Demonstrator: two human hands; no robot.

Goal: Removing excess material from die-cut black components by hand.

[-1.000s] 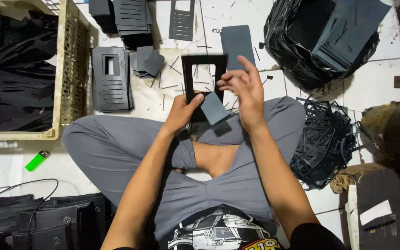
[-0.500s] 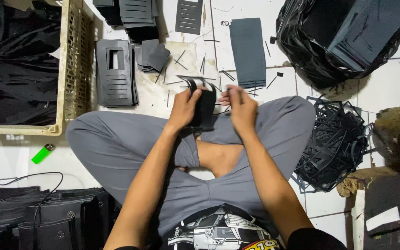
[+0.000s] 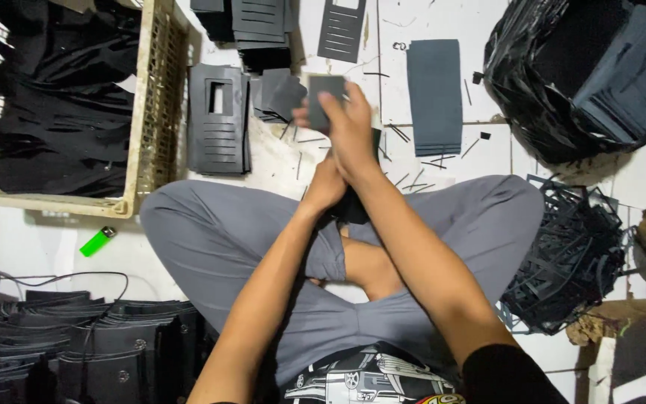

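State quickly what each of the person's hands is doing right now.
Right hand: closed on a small dark grey rectangular piece.
Left hand: on a black piece; grip cannot be told.

Both forearms reach forward — right hand raised, fingers apparently pinched; left hand below it.

A white tiled floor carries a cream plastic basket at the left, a stack of dark cut sheets beside it, a flat grey sheet, a black bag, a green lighter and scattered black offcuts.
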